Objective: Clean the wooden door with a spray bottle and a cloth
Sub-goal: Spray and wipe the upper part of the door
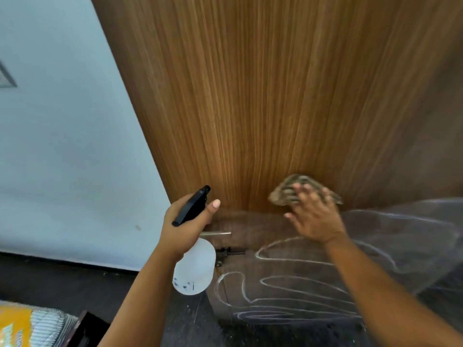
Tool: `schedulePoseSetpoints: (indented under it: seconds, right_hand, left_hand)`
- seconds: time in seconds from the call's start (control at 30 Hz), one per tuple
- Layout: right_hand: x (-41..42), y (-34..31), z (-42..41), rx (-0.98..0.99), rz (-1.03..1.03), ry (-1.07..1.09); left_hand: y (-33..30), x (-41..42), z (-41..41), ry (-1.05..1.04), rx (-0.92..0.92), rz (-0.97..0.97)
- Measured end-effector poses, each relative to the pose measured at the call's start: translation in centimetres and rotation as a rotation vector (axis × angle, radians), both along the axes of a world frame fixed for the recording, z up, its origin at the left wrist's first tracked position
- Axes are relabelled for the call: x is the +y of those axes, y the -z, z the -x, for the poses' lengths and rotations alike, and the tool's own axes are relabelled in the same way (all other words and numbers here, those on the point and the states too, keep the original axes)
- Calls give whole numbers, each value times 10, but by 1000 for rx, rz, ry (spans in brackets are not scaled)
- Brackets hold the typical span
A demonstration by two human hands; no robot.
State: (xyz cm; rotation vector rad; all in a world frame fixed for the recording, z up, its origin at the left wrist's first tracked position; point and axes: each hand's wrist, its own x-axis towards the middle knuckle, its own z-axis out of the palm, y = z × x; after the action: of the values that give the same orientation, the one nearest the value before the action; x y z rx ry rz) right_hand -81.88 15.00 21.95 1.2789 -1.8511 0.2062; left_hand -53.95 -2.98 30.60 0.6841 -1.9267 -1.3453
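The wooden door (263, 96) fills the upper middle and right, its grain running top to bottom. My right hand (314, 216) presses a brown-grey crumpled cloth (283, 194) flat against the door's lower part, fingers spread and motion-blurred. My left hand (185, 226) grips the neck of a white spray bottle (194, 269) with a black trigger head (193, 205), thumb raised beside the nozzle, held just left of the door's edge. The darker lower panel (288, 284) carries white scribbled lines.
A pale blue wall (62, 146) stands to the left with a dark skirting at its foot. A metal door latch (229, 252) sits near the bottle. Dark floor (50, 281) lies below. A yellow and grey cloth item (25, 324) is at the bottom left.
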Motion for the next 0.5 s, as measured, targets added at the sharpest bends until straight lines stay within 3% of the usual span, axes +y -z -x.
schedulePoseSetpoints:
  seconds: [0.17, 0.3, 0.37, 0.5]
  right_hand:
    - [51, 6, 44, -496, 453, 354]
    - [-4, -8, -14, -877, 725, 356]
    - [-34, 0, -49, -835, 657, 260]
    - [-53, 28, -70, -504, 373, 48]
  left_hand:
    - [1, 11, 22, 92, 30, -104]
    - [2, 25, 42, 208, 20, -120]
    - [4, 31, 49, 234, 23, -143]
    - [8, 38, 67, 339, 38, -160]
